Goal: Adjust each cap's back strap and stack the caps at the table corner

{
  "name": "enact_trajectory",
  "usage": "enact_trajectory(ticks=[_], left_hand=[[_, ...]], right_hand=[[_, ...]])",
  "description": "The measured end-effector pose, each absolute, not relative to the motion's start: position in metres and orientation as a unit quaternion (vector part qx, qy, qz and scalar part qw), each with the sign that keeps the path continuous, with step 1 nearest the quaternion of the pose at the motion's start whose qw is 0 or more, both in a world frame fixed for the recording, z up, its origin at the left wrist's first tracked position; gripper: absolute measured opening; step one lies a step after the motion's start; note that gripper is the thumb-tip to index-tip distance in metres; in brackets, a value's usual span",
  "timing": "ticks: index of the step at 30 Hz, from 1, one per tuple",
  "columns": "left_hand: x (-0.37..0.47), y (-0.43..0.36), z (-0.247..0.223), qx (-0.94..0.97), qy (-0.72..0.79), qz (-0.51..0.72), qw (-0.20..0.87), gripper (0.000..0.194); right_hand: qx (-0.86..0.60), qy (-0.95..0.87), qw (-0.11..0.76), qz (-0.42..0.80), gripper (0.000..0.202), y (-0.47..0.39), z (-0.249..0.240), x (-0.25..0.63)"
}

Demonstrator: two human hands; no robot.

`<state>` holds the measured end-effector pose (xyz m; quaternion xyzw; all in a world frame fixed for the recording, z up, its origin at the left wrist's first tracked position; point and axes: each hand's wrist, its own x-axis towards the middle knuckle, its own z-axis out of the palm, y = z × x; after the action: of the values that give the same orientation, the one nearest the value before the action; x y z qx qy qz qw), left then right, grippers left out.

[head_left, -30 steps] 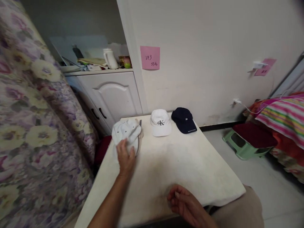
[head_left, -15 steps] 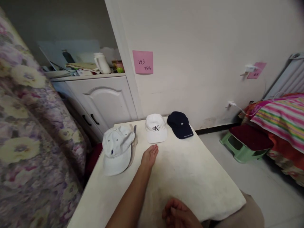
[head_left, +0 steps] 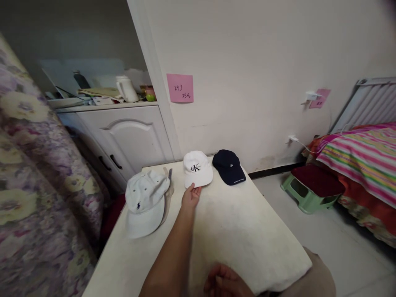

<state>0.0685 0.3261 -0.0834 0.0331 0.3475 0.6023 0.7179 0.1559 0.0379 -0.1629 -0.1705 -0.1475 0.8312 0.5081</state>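
In the centre of the frame, a white cloth baseball cap with black lettering [head_left: 194, 161] sits upright on the cream-coloured table [head_left: 244, 227], its brim towards the bottom of the picture. The left hand [head_left: 190, 196] is closed narrowly on the front edge of that brim, thumb above and fingers below. The right hand [head_left: 227, 284], at the bottom centre, has its fingers curled in; it is partly cut off, and I cannot tell how tightly they close. A navy-blue baseball cap with small white lettering [head_left: 228, 167] stands just right of the white one. Left of centre is a pale grey-white cap with a small dark emblem [head_left: 144, 202], a strip of beige material [head_left: 168, 196] showing at its right side.

In the upper left, a white wooden cabinet with an arched panel [head_left: 130, 138] has a recess above it, holding a white jug with a handle [head_left: 127, 89], a dark bottle [head_left: 81, 79] and a round green object [head_left: 151, 97]; the contents of jug and bottle are hidden
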Motion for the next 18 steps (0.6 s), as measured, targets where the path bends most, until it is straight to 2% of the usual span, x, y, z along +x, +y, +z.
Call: enact_trajectory(ticks=[3,6,9,12,18], left_hand=[[0.057,0.285,-0.080,0.060,0.326,0.595,0.732,0.023],[0.042,0.220,-0.085,0.085,0.309,0.576,0.752,0.033],[0.025,0.147,-0.093,0.100,0.309,0.542,0.775,0.035],[0.010,0.083,-0.099,0.115,0.314,0.510,0.793,0.044],[0.000,0.024,-0.107,0.270,0.326,0.413,0.806,0.041]], right_hand=[[-0.153,-0.113,0.506,0.841,0.030,0.035,-0.145,0.160],[-0.165,-0.085,0.524,0.831,0.047,0.035,-0.132,0.170],[-0.170,-0.088,0.580,0.792,0.057,0.039,-0.125,0.184],[-0.175,-0.107,0.626,0.752,0.051,0.046,-0.119,0.199],[-0.236,-0.061,0.673,0.698,0.036,0.058,-0.095,0.228]])
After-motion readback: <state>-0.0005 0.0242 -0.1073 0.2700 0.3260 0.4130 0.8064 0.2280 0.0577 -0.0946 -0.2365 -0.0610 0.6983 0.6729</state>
